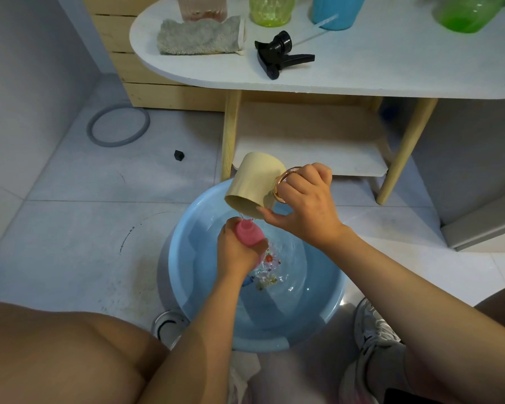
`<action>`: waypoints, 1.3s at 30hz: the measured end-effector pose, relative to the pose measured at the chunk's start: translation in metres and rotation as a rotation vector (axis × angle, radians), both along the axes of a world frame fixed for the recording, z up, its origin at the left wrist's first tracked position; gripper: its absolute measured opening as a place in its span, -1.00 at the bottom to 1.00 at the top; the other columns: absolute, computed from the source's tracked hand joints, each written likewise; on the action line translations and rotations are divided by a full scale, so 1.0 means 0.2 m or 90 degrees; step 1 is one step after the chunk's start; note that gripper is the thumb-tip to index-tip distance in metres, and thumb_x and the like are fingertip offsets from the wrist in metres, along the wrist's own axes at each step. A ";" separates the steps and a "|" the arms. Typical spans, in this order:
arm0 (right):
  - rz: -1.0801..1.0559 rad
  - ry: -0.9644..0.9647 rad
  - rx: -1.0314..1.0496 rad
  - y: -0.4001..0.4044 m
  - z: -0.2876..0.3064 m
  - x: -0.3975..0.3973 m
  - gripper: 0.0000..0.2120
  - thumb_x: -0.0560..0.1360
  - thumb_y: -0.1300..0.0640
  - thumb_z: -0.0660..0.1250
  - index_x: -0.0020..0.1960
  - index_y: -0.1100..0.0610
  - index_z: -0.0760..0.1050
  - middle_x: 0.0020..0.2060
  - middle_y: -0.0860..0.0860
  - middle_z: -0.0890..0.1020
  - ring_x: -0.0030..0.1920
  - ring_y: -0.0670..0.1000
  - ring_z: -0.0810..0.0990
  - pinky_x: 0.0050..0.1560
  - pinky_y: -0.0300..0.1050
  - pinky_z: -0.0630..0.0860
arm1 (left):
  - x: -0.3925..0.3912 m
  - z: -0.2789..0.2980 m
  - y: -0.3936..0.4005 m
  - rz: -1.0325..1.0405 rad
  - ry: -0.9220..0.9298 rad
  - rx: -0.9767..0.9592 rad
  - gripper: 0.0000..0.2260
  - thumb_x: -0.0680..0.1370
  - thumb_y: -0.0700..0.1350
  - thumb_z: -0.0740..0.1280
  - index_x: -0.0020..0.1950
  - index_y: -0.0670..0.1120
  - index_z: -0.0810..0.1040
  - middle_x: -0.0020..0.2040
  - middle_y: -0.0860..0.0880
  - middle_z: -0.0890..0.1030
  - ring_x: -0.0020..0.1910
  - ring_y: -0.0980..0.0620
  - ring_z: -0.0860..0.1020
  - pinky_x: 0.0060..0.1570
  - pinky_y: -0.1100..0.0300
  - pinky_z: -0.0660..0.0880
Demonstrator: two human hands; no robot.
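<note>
A beige mug (255, 185) with a gold handle tips mouth-down — water trickles into the upright pink bottle (250, 234) just below.

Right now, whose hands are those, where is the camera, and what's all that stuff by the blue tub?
The camera is worn on a person's head and looks down, so you see their own two hands, as if through their eyes. The right hand holds a beige cup by its gold handle and tips it. A thin trickle of water runs from the cup toward the mouth of a pink bottle, which the left hand grips. Both are over a blue basin with water in it, standing on the tiled floor. Behind it is a white table. On it lie a grey towel and a black spray head. At the back stand a yellow-green bottle, a blue bottle and a green bottle.
</note>
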State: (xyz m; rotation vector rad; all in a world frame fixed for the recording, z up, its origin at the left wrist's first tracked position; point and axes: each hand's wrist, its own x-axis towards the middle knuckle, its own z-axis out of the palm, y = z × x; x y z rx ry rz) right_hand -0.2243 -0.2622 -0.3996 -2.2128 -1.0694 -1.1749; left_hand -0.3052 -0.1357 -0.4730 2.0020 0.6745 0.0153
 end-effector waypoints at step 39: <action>-0.152 0.858 0.447 -0.31 0.87 0.13 -0.69 0.51 -0.01 0.25 -0.32 0.15 0.42 -0.37 0.05 0.47 -0.26 0.04 0.38 -0.27 -0.09 0.27 | 0.17 1.15 0.08 -0.166 -0.136 0.064 -0.53 0.31 -0.12 0.54 0.10 0.11 0.41 -0.05 0.12 0.52 -0.07 0.05 0.51 -0.25 0.27 0.42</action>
